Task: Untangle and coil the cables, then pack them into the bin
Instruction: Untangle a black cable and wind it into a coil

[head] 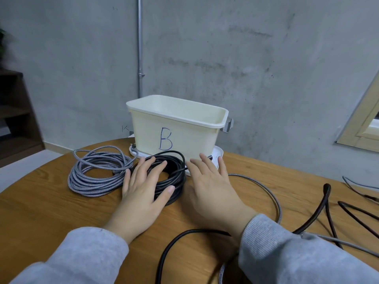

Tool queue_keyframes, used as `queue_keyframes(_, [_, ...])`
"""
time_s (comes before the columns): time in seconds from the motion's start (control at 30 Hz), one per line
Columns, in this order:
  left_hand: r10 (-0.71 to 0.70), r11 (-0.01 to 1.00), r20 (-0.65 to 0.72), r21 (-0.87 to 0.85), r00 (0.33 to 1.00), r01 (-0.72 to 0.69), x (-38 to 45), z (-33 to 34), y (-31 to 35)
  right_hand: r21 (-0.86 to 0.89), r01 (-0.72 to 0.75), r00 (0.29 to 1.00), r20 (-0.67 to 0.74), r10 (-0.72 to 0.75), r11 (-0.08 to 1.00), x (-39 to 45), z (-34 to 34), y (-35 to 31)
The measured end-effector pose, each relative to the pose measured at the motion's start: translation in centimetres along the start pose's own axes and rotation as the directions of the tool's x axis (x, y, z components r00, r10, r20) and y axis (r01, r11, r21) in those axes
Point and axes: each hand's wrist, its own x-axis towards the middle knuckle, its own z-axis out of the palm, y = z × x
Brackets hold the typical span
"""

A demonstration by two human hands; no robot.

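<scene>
Two flat hands, left hand (143,181) on the black cable coil (172,177), right hand (209,181) beside it gripping nothing, before the cream bin (176,130) on a wooden table (51,212); concrete wall (225,58) behind.

Handwritten blue "B" on bin (174,128) front wall

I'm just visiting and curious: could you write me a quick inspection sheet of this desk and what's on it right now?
Surface: wooden table, rounded edge.
Job's things: cream bin marked B, standing on a white lid, no cables visible inside; grey braided coil; black coil.
Clutter: nothing seen.
Hands: left hand flat on the black coil; right hand open beside it, fingers on the lid.
Cables: loose black cable and loose grey cable still uncoiled, more strands at right.
Surroundings: concrete wall, metal pipe, dark shelf, window frame.
</scene>
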Motion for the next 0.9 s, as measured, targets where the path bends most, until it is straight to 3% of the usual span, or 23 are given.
queue_keyframes(0.1, [-0.010, 1.000, -0.044, -0.018, 0.999, 0.009, 0.0, -0.1, -0.1, -0.075, -0.005, 0.999, -0.035, 0.002, 0.997, 0.3, -0.1, -0.3])
queue_keyframes(0.37, [0.008, 0.997, -0.107, -0.072, 0.994, -0.016, 0.0, -0.3, 0.0, 0.056, 0.006, 0.999, 0.044, -0.008, 0.998, -0.1, -0.9, -0.6])
queue_keyframes(0.9, [0.053, 0.987, -0.260, -0.133, 0.964, -0.090, 0.2, -1.3, 0.5, 0.114, 0.002, 0.995, 0.097, -0.013, 0.994, -0.1, -1.9, -1.0])
